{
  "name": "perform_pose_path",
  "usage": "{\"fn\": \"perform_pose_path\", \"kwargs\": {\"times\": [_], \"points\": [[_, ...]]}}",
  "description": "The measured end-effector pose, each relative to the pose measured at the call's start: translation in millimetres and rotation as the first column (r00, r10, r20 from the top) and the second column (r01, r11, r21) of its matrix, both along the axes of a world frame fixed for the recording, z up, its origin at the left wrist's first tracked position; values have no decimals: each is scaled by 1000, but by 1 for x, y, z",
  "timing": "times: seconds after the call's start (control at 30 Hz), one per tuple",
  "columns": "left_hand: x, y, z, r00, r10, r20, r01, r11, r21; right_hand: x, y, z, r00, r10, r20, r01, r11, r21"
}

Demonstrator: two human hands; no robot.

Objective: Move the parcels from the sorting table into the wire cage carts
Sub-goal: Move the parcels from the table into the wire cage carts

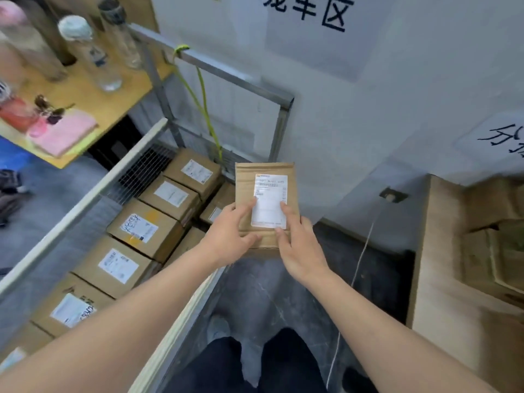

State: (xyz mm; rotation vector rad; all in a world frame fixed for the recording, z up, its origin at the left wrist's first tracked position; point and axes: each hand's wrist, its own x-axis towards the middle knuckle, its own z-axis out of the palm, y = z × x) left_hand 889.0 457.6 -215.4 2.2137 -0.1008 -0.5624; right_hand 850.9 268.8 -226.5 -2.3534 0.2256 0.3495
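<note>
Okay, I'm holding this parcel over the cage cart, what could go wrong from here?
1. Both the left hand and the right hand hold only the near end of the parcel, so its far end could tip and slip out.
2. The boxes already in the wire cage cart lie in tight rows; a dropped parcel may land crooked on top.
3. The yellow-green cord hanging from the cart's rail could snag it.
</note>
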Motion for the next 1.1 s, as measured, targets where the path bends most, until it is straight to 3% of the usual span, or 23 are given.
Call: {"fn": "perform_pose_path", "kwargs": {"times": [0.37, 0.73, 0.93, 1.1], "points": [[66, 75, -45, 952, 283, -115, -288, 957, -31, 116, 74, -42, 967, 241, -77, -242, 970, -2], [137, 60, -151, 717, 654, -240, -687, 720, -93, 241, 95, -138, 879, 472, -69, -477, 872, -107], [159, 57, -222, 620, 727, -295, -776, 623, -96, 286, 102, -189, 849, 526, -41, -516, 812, -271], [176, 60, -274, 565, 728, -387, -813, 572, -111, 318, 117, -221, 810, 576, -113, -574, 738, -355]]}}
